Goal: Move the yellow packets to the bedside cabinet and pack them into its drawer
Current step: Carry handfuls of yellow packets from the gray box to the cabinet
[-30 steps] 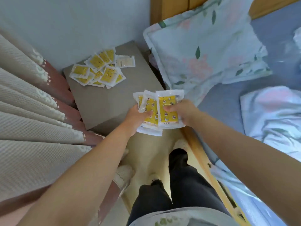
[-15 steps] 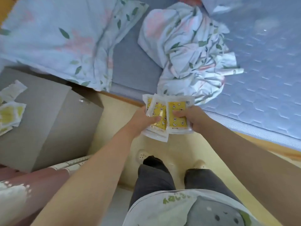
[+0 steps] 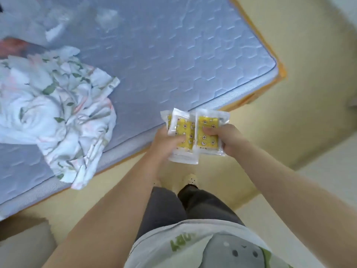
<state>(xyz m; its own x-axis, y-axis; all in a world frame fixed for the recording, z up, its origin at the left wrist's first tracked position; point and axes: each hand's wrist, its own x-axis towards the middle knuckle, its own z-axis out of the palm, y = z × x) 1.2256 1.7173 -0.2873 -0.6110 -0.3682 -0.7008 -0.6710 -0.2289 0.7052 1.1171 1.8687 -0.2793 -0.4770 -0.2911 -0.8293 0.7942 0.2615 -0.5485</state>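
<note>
Packets fill both hands. The yellow packets [image 3: 208, 142] are in a small stack, spread out a bit like cards. They are up in the air over the floor [image 3: 289, 122], just beside the edge of the bed [image 3: 173, 55]. The left hand [image 3: 166, 144] grips the stack from the left side, with its thumb on top. The right hand [image 3: 228, 140] grips it from the right side, with its thumb pressed on the front packet. The other fingers are hidden under the stack. I see no packets on the bed or on the floor.

I think this is the carrying step. The packets are picked up, but they are not put away yet. The bedside cabinet and its drawer are not in view, so I cannot tell if the drawer is open or what is inside it.

Next, I think the person needs to walk to the cabinet and hold the stack tight on the way. The wrappers look shiny and smooth, so one may slip out. If the drawer is closed, one hand has to take the whole stack while the other hand pulls the drawer open. Then the packets can go in.

On the bed lies a crumpled cloth [image 3: 58, 117] with leaves and flowers on it. I see no packets on it.
</note>
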